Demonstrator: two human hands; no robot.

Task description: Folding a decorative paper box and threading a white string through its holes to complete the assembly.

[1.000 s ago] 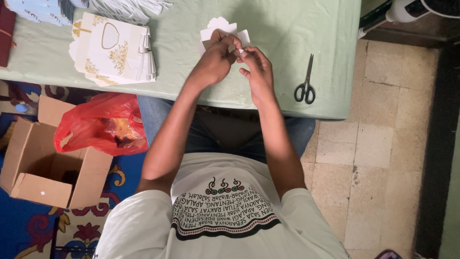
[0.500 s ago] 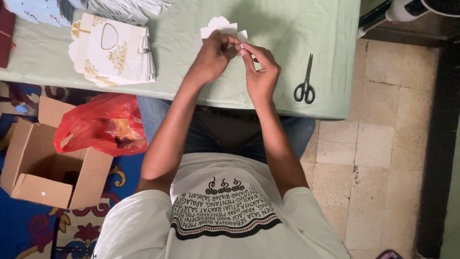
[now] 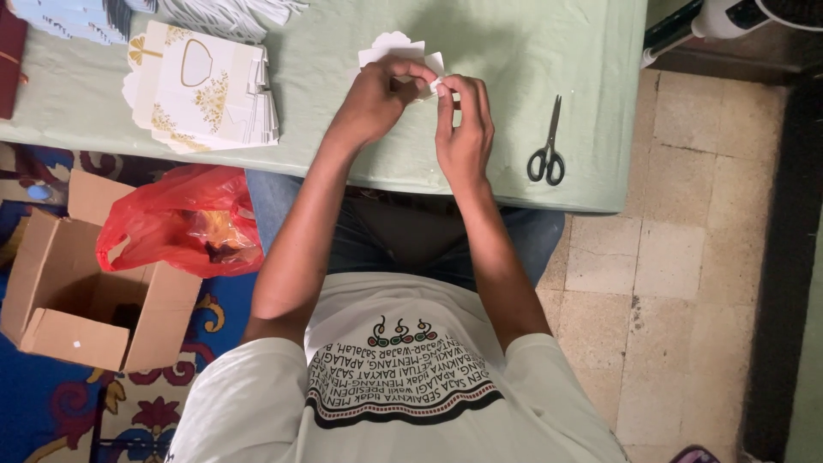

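White paper card (image 3: 396,53) on green table (image 3: 514,51), pinched between fingers of left hand (image 3: 377,99) and right hand (image 3: 465,129).

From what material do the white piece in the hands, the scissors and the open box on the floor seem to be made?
White piece: probably thin matte paper or card, since its scalloped edge is cut clean and it lies flat; both the left hand and the right hand pinch it. Scissors: grey metal blades, dark handles, likely plastic. Box: brown corrugated cardboard, dull, with folded flaps.
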